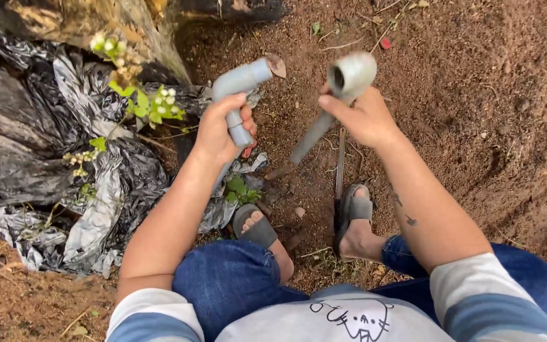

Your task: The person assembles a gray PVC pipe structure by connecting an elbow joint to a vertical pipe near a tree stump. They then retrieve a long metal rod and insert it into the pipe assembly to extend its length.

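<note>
An elbow-ended grey pipe (pixel 240 101) is gripped in the left hand (pixel 218 130), another pipe (pixel 337 95) clasped by the right hand (pixel 365 117), open ends held apart above soil (pixel 476 95).

The one camera sits on my head and looks almost straight down past my chest and knees to the bare soil (pixel 451 95) at my feet. It sits close, so my left hand (pixel 220 130) and right hand (pixel 365 117) fill the upper middle, with crumpled black plastic sheeting (pixel 26 145) along the left edge.
</note>
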